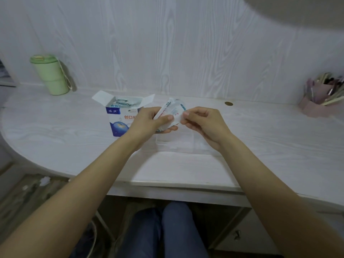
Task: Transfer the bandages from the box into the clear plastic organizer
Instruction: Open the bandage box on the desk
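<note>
An open white and blue bandage box point(119, 120) stands on the white desk point(74, 131), flaps spread, with more wrapped bandages point(122, 103) inside. My left hand point(149, 121) grips a small stack of wrapped bandages point(172, 108) just right of the box. My right hand point(202, 123) pinches the right edge of that stack with thumb and forefinger. Below both hands, the clear plastic organizer point(178, 144) sits on the desk, faint and partly hidden by my hands.
A green lidded cup point(51, 74) stands at the back left against the wall. A pink holder full of pens point(323, 97) sits at the far right. A small round brass cap point(228, 103) is set into the desk behind my right hand.
</note>
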The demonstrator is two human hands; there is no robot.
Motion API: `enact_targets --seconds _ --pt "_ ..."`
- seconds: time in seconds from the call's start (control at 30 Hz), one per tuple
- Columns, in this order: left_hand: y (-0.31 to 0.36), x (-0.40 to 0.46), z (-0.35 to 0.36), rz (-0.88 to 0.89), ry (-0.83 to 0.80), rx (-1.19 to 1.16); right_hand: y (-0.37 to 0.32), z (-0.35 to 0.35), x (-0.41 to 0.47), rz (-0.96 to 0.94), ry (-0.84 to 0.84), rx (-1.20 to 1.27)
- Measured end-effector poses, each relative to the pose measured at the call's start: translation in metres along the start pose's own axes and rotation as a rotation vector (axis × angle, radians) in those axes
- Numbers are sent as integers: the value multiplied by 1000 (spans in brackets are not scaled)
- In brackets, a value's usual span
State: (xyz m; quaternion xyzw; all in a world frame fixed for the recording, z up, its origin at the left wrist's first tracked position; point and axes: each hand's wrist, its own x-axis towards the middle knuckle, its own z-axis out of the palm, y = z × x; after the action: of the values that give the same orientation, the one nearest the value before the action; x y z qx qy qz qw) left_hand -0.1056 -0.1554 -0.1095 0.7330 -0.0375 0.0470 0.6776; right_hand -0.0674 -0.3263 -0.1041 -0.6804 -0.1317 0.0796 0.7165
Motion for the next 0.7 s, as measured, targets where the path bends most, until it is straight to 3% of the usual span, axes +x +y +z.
enact_targets --seconds 0.27,0.4,0.7 --pt "-2 -1 1 -12 -21 -5 3 2 1 85 39 57" --pt "-5 2 -5 6 83 25 2 -5 1 134 81 96" --pt "-8 7 -9 84 157 329 13 1 -2 -48 122 -583"
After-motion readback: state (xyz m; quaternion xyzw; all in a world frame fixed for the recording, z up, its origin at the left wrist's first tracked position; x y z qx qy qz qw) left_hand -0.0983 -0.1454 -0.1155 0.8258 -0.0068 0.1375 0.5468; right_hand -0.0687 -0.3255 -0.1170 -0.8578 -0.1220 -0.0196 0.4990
